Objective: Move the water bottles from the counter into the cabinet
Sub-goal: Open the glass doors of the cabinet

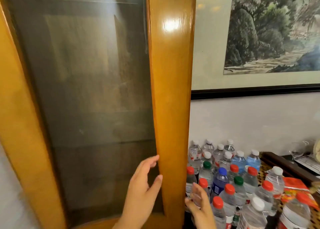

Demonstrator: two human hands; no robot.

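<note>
Head view: the water bottles [230, 180] stand crowded together on the worktop [277, 161], just right of both hands, with red, white, green and blue caps. The right hand [199, 202] reaches in at the near left edge of the cluster, fingers spread and lightly bent around a red-capped bottle [191, 182] half hidden behind the door frame; whether it truly grips the bottle I cannot tell. The left hand [142, 182] is open, fingertips touching the inner edge of the cabinet door [171, 90], a glossy wooden frame around dark glass, blurred. Beyond the bottles, to the right of the hands, lie a red packet [294, 185] and a wine glass [296, 151]. A framed landscape painting [270, 29] hangs on the wall above.
</note>
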